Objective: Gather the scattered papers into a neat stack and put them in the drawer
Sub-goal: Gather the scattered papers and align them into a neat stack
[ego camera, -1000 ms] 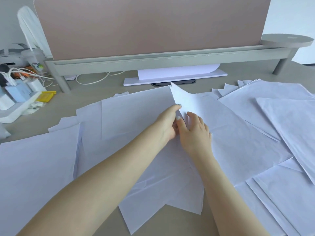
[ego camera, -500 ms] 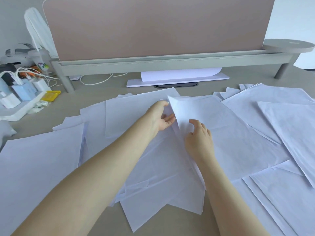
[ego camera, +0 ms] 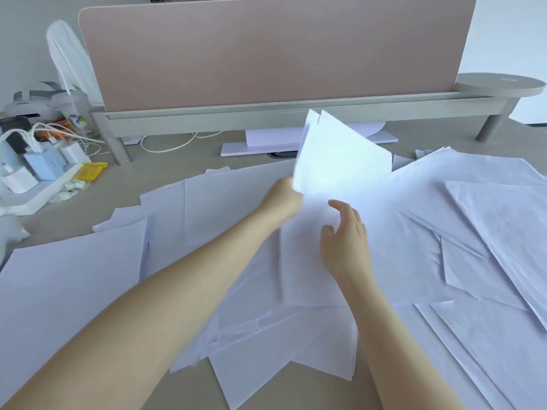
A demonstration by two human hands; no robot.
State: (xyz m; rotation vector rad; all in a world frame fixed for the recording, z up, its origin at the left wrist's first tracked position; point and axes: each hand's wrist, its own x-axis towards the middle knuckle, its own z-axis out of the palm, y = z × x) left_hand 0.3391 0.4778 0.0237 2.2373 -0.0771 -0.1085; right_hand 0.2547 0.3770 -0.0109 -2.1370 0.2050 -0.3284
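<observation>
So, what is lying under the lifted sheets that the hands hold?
Under the lifted sheets lie more overlapping white papers on the desk. What those papers cover cannot be seen.
</observation>
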